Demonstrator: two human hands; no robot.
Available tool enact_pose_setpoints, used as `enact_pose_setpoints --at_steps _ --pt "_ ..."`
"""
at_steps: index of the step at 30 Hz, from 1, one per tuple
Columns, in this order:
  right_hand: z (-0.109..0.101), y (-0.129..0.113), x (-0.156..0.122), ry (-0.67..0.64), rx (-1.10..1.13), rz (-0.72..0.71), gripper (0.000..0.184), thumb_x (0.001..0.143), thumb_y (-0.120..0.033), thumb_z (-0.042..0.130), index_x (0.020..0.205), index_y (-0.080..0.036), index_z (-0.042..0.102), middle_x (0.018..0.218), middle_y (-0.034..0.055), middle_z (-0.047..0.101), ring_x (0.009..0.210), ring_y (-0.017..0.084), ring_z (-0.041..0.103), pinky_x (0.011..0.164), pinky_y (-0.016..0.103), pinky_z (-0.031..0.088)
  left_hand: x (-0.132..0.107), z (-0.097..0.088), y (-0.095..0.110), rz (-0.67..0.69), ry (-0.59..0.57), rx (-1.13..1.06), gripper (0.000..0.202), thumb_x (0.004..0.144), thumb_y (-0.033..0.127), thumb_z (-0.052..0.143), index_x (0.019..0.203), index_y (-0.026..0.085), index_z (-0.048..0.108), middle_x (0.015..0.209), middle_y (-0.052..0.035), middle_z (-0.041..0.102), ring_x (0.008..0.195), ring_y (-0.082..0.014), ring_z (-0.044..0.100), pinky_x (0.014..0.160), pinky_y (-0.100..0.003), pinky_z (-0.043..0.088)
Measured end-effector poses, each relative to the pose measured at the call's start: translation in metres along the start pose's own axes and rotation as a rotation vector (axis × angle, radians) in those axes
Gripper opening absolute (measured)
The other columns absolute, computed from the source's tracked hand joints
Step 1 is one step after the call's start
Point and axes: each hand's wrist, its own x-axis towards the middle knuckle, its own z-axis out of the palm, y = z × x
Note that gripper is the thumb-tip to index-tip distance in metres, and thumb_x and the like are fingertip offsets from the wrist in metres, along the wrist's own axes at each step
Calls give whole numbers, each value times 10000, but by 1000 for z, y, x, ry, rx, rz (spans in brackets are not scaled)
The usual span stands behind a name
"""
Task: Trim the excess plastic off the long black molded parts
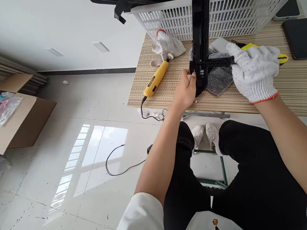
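Table [305, 84] stood at 12 o'clock. Left hand [185, 91] pinched frame [199, 23]; right hand [256, 71] sat at 3 o'clock, hold unclear. Apparent step: bracing; next move needed steadiness.

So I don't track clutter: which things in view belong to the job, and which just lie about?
In the job:
black plastic part, in the left hand; gloved right hand at its side arm
probably yellow corded tool

Apparently lying about:
nearer dark phone
loose white glove
open cardboard box
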Motion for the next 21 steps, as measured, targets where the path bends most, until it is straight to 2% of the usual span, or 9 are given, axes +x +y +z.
enact_pose_setpoints --at_steps 4,9,14,21 --pt "1 5 -4 28 -53 5 555 951 -317 433 1477 -410 584 1075 143 727 1136 438 550 897 573 317 -2 1 1 54 -44 51 226 1095 439 431 1090 237 533 874 -33 646 923 -230 696 896 -396 519" --pt "2 2 -4 28 -46 12 518 899 -284 476 1365 -264 700 1049 185 712 1100 430 566 907 564 329 -5 0 5 92 -22 53 175 1064 358 524 940 237 545 836 -25 583 999 -253 653 924 -382 464" --pt "2 0 -3 25 -12 6 439 898 -375 514 1247 -225 734 1022 206 690 1080 432 534 841 534 352 -6 0 6 76 -5 48 240 1039 385 563 856 233 529 796 -24 548 920 -256 624 879 -373 450" --pt "4 1 -5 74 -47 23 322 856 -399 554 1029 -218 755 922 181 664 1025 416 530 797 522 375 -6 0 5 124 -38 79 198 1064 337 452 954 236 581 796 -33 594 924 -257 638 892 -383 477"
